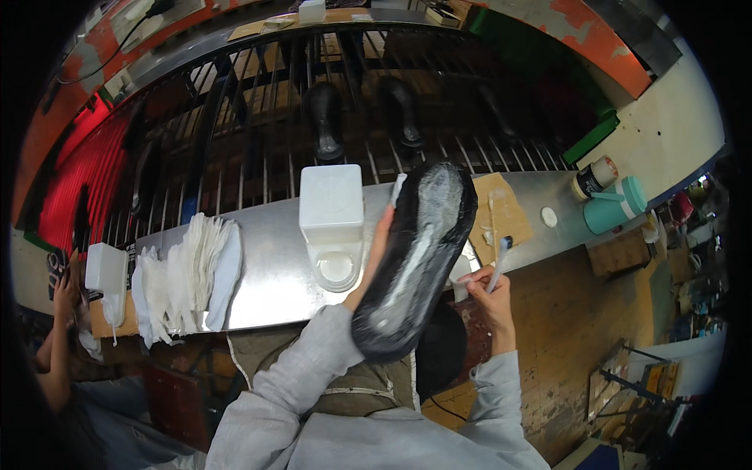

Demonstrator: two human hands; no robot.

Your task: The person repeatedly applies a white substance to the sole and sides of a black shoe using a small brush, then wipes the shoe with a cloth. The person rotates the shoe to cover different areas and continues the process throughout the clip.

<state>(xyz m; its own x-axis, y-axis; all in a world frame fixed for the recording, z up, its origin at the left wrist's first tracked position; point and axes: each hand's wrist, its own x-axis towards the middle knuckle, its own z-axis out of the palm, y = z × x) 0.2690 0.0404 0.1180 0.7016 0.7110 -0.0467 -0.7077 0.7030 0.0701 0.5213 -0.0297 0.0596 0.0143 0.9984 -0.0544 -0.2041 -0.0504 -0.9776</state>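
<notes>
A black shoe upper is held at a slant over the near edge of the metal bench, its underside facing up. Wet-looking whitish streaks run along the middle of that underside. My left hand grips it from the left, with most of the fingers hidden behind the shoe. To the right of the shoe, my right hand is closed around a small brush with a pale handle, its bristle end pointing up. A white scrap shows at those fingertips. The brush is apart from the shoe.
A white square container stands on the bench, left of a stack of white insole-shaped pieces' opposite side. Those white pieces lie farther left. A teal jug stands right. Black shoes rest on the roller rack beyond. Another person's hands show far left.
</notes>
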